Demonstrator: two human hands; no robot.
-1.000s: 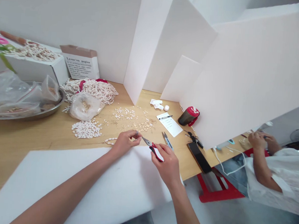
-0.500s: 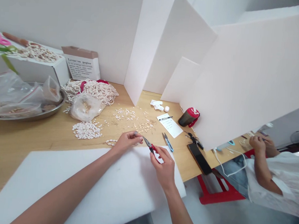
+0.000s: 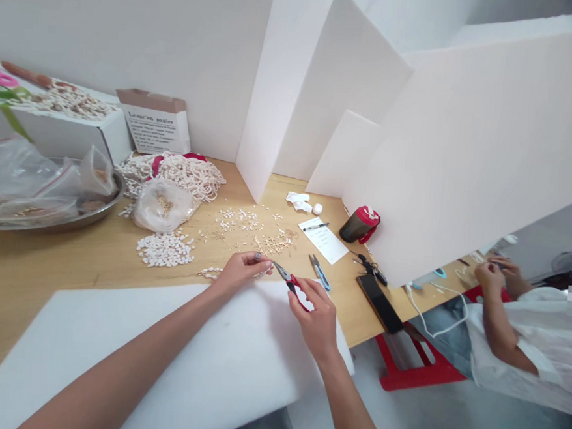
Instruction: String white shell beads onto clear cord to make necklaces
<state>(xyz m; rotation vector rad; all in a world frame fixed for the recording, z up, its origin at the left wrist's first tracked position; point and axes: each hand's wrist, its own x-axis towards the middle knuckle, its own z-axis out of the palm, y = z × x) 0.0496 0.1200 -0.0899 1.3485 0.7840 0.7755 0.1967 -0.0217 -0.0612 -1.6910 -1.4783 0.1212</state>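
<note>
My right hand is closed on the red and black handles of needle-nose pliers. The pliers' tips point left and meet the fingertips of my left hand. That hand pinches one end of a strand of white beads, which trails out to its left on the wood. What exactly lies between the plier tips is too small to make out. Both hands are above the far edge of a white foam sheet. Beyond them lie small gold pieces and loose white beads.
Blue thread snips, a black phone, scissors, a note card and a dark jar with a red lid lie to the right. Left are a bead pile and a metal tray. A co-worker sits far right.
The plier tips have come slightly closer to my left fingertips, and my right hand has shifted a little. Otherwise the view has only moved slightly.
</note>
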